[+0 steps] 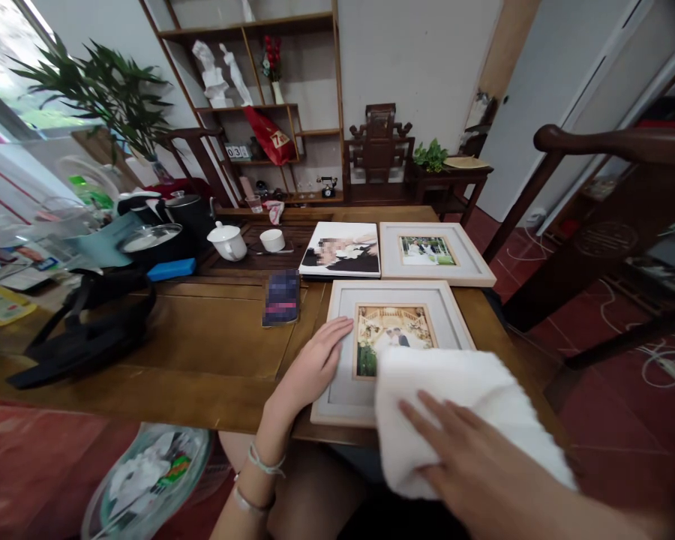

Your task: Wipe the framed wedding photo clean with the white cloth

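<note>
A light wood picture frame (455, 315) with a pale mat and a photo of a couple lies flat at the table's front edge. My left hand (320, 356) rests on its left side, fingers stretched out and lying over the edge. A folded white towel (484, 382) covers the frame's lower right part and hangs past it to the right. My right hand (466, 450) holds this towel, fingers spread on its top; it is slightly blurred. Behind lie a second framed photo (472, 259) and a white-covered photo album (343, 232).
A blurred dark booklet (281, 298) lies left of the frame. Farther left are a white lidded cup (228, 241), a small white cup (272, 240), a blue block (172, 269) and a black strap bag (90, 322). Below stands a waste bin (202, 450); a wooden chair (574, 232) is at right.
</note>
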`<state>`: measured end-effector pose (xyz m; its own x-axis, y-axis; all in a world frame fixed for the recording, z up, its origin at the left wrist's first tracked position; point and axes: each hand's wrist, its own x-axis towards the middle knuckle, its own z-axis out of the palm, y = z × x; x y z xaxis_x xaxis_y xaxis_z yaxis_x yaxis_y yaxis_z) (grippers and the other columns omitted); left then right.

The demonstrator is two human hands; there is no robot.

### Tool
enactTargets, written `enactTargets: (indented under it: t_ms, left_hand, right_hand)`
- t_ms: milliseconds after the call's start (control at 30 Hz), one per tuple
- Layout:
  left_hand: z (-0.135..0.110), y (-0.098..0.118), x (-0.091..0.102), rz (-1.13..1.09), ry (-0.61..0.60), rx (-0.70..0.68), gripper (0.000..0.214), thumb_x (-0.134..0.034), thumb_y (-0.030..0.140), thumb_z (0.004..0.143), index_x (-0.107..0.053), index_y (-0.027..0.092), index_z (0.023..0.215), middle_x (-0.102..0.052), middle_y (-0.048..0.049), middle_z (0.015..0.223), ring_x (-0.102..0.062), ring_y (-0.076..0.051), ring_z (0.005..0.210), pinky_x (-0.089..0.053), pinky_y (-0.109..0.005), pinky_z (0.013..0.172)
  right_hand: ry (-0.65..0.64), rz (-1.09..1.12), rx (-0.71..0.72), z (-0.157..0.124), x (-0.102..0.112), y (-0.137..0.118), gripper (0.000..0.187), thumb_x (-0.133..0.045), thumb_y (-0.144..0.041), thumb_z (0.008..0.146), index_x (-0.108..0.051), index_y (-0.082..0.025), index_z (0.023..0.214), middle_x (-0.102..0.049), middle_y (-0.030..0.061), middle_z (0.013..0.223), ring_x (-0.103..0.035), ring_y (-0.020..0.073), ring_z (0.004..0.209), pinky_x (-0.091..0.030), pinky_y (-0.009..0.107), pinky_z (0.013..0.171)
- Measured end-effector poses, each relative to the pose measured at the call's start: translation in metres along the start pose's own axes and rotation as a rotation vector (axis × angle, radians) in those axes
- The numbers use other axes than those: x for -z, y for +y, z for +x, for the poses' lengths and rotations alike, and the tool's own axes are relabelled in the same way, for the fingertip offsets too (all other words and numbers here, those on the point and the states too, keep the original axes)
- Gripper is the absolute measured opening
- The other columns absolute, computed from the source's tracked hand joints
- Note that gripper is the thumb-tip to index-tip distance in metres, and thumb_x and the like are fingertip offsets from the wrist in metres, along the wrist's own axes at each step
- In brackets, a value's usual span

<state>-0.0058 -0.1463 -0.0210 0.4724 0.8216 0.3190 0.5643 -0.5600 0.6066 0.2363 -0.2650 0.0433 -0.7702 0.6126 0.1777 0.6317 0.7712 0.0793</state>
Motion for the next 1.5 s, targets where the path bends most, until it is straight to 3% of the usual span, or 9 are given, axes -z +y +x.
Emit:
enactTargets:
  t_ms: [133, 333, 433, 633, 733, 1100, 1200, 1367, 1500]
  left_hand:
    - [0.000, 0.002, 0.001, 0.032, -0.021, 0.006, 0.044, -0.037, 0.012, 0.092, -0.049, 0.023, 0.132, -0.049, -0.0042, 0.141, -0.038, -0.018, 0.135, -0.030, -0.045, 0.116]
    - [0.000, 0.004, 0.002, 0.042, -0.025, 0.006, 0.045, -0.035, 0.011, 0.092, -0.049, 0.023, 0.133, -0.049, -0.0037, 0.140, -0.038, -0.018, 0.135, -0.031, -0.045, 0.115]
    - [0.000, 0.003, 0.001, 0.036, -0.018, 0.005, 0.045, -0.035, 0.011, 0.092, -0.050, 0.023, 0.132, -0.049, -0.0044, 0.140, -0.039, -0.019, 0.135, -0.032, -0.046, 0.115]
    - [-0.001, 0.000, -0.001, 0.023, -0.004, 0.000, 0.046, -0.034, 0.010, 0.092, -0.049, 0.023, 0.133, -0.049, -0.0044, 0.141, -0.037, -0.019, 0.136, -0.030, -0.046, 0.115]
    - [-0.001, 0.001, 0.000, 0.013, -0.014, 0.000, 0.046, -0.034, 0.010, 0.092, -0.048, 0.023, 0.133, -0.048, -0.0045, 0.141, -0.037, -0.018, 0.136, -0.030, -0.045, 0.116]
    - [0.000, 0.001, 0.002, 0.002, -0.024, -0.006, 0.044, -0.034, 0.011, 0.093, -0.049, 0.022, 0.132, -0.049, -0.0054, 0.141, -0.038, -0.019, 0.136, -0.032, -0.046, 0.114]
    - [0.000, 0.001, 0.001, 0.000, -0.019, 0.000, 0.044, -0.034, 0.011, 0.092, -0.050, 0.022, 0.132, -0.049, -0.0055, 0.140, -0.038, -0.019, 0.135, -0.032, -0.046, 0.114]
    - [0.000, 0.000, -0.001, 0.001, -0.015, -0.007, 0.046, -0.034, 0.010, 0.091, -0.049, 0.022, 0.133, -0.049, -0.0047, 0.141, -0.037, -0.019, 0.136, -0.030, -0.046, 0.115]
    - [0.000, -0.001, -0.001, 0.001, -0.012, -0.011, 0.047, -0.034, 0.010, 0.091, -0.048, 0.023, 0.134, -0.048, -0.0046, 0.141, -0.037, -0.020, 0.136, -0.031, -0.047, 0.115]
  right_hand:
    - [-0.069, -0.047, -0.180, -0.018, 0.013, 0.044, 0.029, -0.054, -0.007, 0.061, -0.072, -0.025, 0.075, -0.069, 0.0094, 0.110, -0.064, 0.0288, 0.096, -0.055, 0.039, 0.072]
    - [-0.069, -0.231, -0.266, 0.018, -0.023, 0.106, 0.045, -0.052, -0.003, 0.063, -0.069, -0.015, 0.103, -0.050, 0.0152, 0.137, -0.046, 0.0354, 0.125, -0.043, 0.049, 0.097]
    - [-0.115, -0.215, -0.238, 0.027, -0.031, 0.096, 0.040, -0.057, -0.006, 0.064, -0.069, -0.014, 0.102, -0.046, 0.0181, 0.140, -0.040, 0.0403, 0.128, -0.039, 0.052, 0.100]
    - [-0.252, 0.079, -0.005, 0.008, 0.004, 0.024, 0.041, -0.067, -0.020, 0.063, -0.067, -0.023, 0.104, -0.043, 0.0151, 0.142, -0.049, 0.0372, 0.121, -0.052, 0.043, 0.083]
    - [-0.248, 0.153, -0.013, 0.006, 0.005, 0.023, 0.038, -0.063, -0.017, 0.066, -0.067, -0.025, 0.103, -0.040, 0.0095, 0.145, -0.045, 0.0338, 0.125, -0.051, 0.043, 0.085]
    - [-0.049, -0.168, -0.259, 0.050, -0.038, 0.160, 0.053, -0.048, 0.004, 0.066, -0.061, -0.013, 0.114, -0.038, 0.0149, 0.146, -0.034, 0.0333, 0.133, -0.035, 0.049, 0.104]
    - [-0.100, -0.152, -0.210, 0.057, -0.034, 0.145, 0.051, -0.047, 0.002, 0.066, -0.062, -0.013, 0.113, -0.040, 0.0157, 0.144, -0.038, 0.0342, 0.131, -0.042, 0.048, 0.097]
    - [-0.260, 0.058, -0.140, 0.035, -0.006, 0.062, 0.048, -0.053, -0.007, 0.067, -0.064, -0.021, 0.111, -0.048, 0.0149, 0.139, -0.054, 0.0345, 0.115, -0.052, 0.044, 0.079]
    - [-0.258, 0.238, -0.005, 0.012, 0.005, 0.022, 0.041, -0.062, -0.016, 0.067, -0.066, -0.027, 0.106, -0.038, 0.0088, 0.147, -0.044, 0.0334, 0.126, -0.047, 0.044, 0.090]
